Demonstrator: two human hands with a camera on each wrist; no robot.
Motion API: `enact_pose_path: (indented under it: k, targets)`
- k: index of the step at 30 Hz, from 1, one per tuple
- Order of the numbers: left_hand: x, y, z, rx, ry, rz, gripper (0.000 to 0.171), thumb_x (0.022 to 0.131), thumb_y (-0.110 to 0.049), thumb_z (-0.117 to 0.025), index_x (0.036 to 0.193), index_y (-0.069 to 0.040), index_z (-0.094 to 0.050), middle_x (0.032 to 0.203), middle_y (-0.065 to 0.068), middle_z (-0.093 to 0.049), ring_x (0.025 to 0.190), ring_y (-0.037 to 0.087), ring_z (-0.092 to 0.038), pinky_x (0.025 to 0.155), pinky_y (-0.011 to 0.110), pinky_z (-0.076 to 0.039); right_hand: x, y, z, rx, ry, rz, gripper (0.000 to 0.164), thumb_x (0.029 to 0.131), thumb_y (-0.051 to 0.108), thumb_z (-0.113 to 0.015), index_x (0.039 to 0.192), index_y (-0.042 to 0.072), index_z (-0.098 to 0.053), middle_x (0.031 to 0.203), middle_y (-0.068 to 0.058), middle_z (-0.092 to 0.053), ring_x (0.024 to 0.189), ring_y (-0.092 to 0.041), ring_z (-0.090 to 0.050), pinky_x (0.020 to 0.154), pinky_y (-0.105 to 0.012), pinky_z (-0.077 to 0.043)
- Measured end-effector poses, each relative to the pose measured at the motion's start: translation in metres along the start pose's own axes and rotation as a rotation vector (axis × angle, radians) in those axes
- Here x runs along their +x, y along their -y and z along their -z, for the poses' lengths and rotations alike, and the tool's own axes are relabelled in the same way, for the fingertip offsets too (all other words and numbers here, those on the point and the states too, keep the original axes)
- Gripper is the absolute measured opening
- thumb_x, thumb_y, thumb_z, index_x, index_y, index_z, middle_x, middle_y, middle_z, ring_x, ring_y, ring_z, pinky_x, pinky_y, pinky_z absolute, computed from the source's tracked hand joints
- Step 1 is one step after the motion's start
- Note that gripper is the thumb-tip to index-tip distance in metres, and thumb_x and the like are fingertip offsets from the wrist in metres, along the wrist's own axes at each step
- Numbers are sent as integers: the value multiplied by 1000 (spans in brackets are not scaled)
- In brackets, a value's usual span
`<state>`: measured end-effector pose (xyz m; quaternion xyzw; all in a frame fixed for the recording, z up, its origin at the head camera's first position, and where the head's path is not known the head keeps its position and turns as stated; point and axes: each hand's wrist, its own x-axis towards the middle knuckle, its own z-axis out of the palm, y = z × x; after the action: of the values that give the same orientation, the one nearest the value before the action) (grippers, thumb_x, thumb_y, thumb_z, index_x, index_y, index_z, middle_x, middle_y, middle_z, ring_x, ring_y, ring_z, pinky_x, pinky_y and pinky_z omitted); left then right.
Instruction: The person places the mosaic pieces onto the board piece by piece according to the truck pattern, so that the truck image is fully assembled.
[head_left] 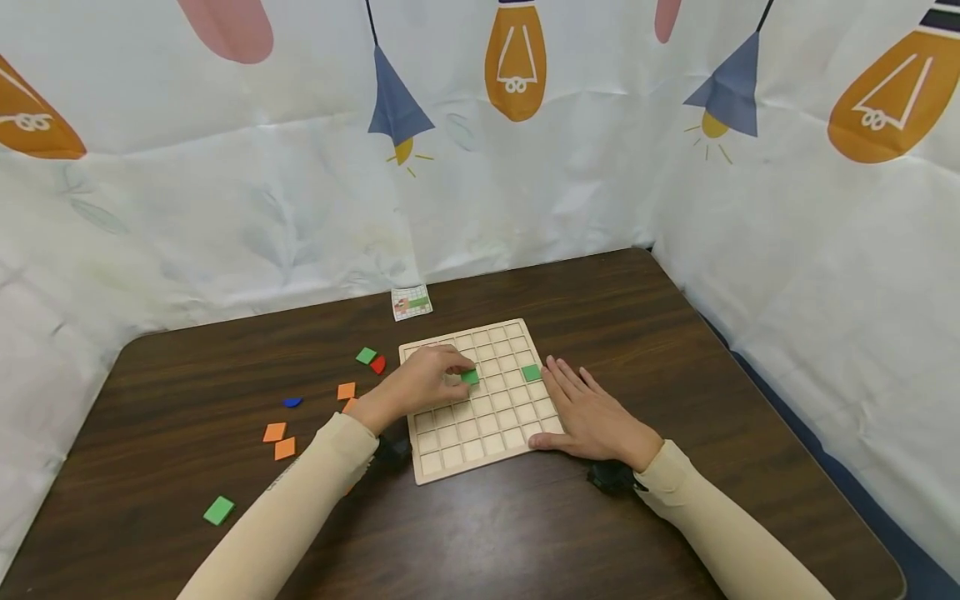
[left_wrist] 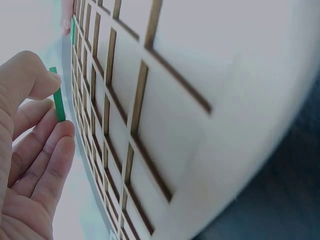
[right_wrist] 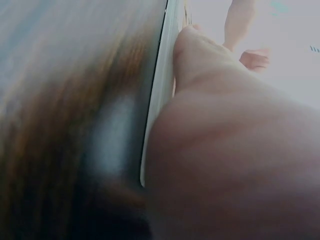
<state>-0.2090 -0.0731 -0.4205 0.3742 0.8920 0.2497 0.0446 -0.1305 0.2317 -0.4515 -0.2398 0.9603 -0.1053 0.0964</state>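
Note:
A pale wooden grid board (head_left: pixel 450 457) lies flat on the dark table, slightly turned. Over its middle-left cells my left hand (head_left: pixel 427 379) pinches a green square tile (head_left: pixel 470 377) between thumb and fingers. The left wrist view shows that tile (left_wrist: pixel 58 102) edge-on, held just off the grid. A second green tile (head_left: pixel 532 372) sits in a cell near the board's right edge. My right hand (head_left: pixel 596 421) rests with straight fingers along that right edge, its thumb on the near right corner. In the right wrist view the right hand (right_wrist: pixel 225 135) covers much of the board's side.
Left of the board lie several orange tiles (head_left: pixel 274 432), a red piece (head_left: pixel 378 364), a blue piece (head_left: pixel 292 402), a green tile (head_left: pixel 366 356) and another green tile (head_left: pixel 219 510). A small pattern card (head_left: pixel 412 303) lies at the table's back edge, before a printed curtain (head_left: pixel 300 208).

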Motion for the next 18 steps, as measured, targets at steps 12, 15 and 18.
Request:
enact_pose_path:
  k: [12, 15, 18]
  targets:
    - [15, -10, -9, -5, -4, -51, 30, 92, -19, -71, 120, -8, -77, 109, 4, -76, 95, 17, -72, 84, 32, -60, -1, 1, 1, 22, 6, 2, 111, 93, 77, -51, 166, 3, -12, 175, -19, -7, 164, -36, -10, 131, -59, -16]
    - [19, -13, -13, -8, -2, -64, 31, 91, -18, -71, 119, -8, -77, 109, 5, -76, 96, 16, -72, 85, 31, -60, -1, 2, 1, 27, 8, 0, 111, 93, 77, -51, 166, 3, -12, 175, -19, -8, 164, -36, -9, 131, -60, -16]
    - [22, -16, -17, -24, 6, -68, 31, 90, -19, -73, 120, -8, -77, 110, 5, -76, 97, 16, -72, 86, 31, -60, -1, 2, 1, 21, 11, -4, 111, 93, 78, -51, 166, 4, -12, 175, -18, -7, 164, -35, -9, 131, -60, -15]
